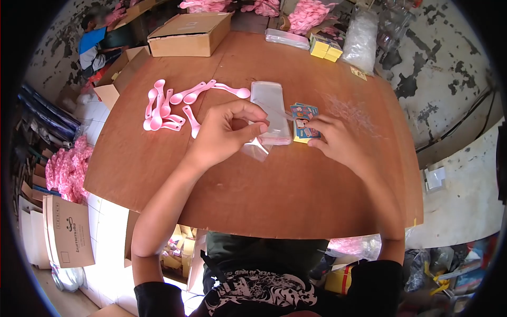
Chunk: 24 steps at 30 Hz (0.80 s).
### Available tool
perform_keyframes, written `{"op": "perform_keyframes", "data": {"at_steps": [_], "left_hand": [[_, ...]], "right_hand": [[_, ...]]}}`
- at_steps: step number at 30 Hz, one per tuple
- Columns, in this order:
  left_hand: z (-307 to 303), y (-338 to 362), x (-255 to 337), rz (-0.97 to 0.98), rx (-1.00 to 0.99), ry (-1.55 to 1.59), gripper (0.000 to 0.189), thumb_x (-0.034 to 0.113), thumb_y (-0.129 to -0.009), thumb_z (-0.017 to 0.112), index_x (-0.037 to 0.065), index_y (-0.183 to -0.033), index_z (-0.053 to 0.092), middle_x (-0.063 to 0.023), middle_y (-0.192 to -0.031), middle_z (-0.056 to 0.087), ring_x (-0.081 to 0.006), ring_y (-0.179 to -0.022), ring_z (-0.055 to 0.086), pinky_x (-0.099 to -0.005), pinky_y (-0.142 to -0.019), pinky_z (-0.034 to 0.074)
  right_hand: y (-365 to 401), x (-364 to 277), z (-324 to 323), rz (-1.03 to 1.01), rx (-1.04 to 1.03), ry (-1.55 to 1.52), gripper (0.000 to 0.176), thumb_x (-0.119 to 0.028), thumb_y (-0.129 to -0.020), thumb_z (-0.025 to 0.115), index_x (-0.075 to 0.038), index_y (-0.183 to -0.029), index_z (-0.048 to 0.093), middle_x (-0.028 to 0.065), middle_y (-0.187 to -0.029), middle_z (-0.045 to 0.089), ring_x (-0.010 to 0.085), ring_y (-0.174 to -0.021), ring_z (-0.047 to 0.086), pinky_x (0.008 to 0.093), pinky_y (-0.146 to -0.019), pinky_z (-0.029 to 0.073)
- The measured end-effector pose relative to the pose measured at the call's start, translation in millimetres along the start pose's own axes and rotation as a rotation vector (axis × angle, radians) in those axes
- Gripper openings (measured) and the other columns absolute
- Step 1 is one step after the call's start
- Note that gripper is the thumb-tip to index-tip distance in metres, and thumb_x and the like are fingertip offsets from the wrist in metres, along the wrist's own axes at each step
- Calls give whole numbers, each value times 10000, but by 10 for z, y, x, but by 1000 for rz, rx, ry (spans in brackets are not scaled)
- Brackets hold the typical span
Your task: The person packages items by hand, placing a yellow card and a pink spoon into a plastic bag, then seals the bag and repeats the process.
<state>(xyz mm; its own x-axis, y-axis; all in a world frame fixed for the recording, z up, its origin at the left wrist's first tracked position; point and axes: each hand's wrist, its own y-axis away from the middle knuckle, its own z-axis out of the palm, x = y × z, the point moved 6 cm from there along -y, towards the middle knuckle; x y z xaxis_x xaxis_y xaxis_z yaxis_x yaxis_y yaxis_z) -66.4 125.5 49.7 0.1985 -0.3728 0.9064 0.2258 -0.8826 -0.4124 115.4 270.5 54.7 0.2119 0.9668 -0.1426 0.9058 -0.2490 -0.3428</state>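
At the middle of the brown wooden table [264,195], our left hand [227,132] has thumb and fingers closed on one thin, crumpled clear plastic bag [257,149]. Our right hand [338,140], fingers curled, touches one small stack of colourful printed cards [304,119]; we can't tell if it grips. Just beyond lies one pile of clear plastic sleeves [269,105]. Roughly ten pink plastic spoons [171,105] lie toward the left edge.

Left hand [224,134] pinches a clear plastic sleeve [257,149], right hand [332,138] sits on the card stack [304,122], pink spoons [170,108] nearby.
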Motion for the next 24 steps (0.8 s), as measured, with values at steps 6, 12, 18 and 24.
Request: {"op": "perform_keyframes", "data": {"at_steps": [6,12,18,24], "left_hand": [[-81,19,-192,-209,145,234,259,40,-907,665,-51,-1143,615,-121,-978,704,-122,-845,680,-228,-728,545],[-196,66,-266,-225,171,106,291,50,-897,676,-49,-1164,622,-100,-930,726,-102,-844,674,-227,-736,530],[56,108,-133,-268,-29,87,308,22,-879,684,-56,-1173,634,-93,-919,737,-66,-798,649,-240,-754,525],[89,124,-52,-158,-69,-11,306,54,-881,704,-43,-1165,644,-79,-948,734,-52,-834,645,-200,-713,508]], "right_hand": [[63,122,21,68,-17,-158,210,-127,-794,736,-33,-980,711,113,-988,693,282,-833,664,375,-732,526],[67,3,-419,315,496,-331,155,-130,-937,635,1,-1005,681,97,-902,696,146,-757,648,274,-676,507],[-64,-330,-495,218,499,-846,204,-151,-966,616,35,-1037,659,52,-911,679,82,-767,610,232,-684,511],[-168,-305,-365,224,328,-771,189,-148,-921,677,27,-991,676,41,-843,688,59,-741,613,211,-624,482]]}}
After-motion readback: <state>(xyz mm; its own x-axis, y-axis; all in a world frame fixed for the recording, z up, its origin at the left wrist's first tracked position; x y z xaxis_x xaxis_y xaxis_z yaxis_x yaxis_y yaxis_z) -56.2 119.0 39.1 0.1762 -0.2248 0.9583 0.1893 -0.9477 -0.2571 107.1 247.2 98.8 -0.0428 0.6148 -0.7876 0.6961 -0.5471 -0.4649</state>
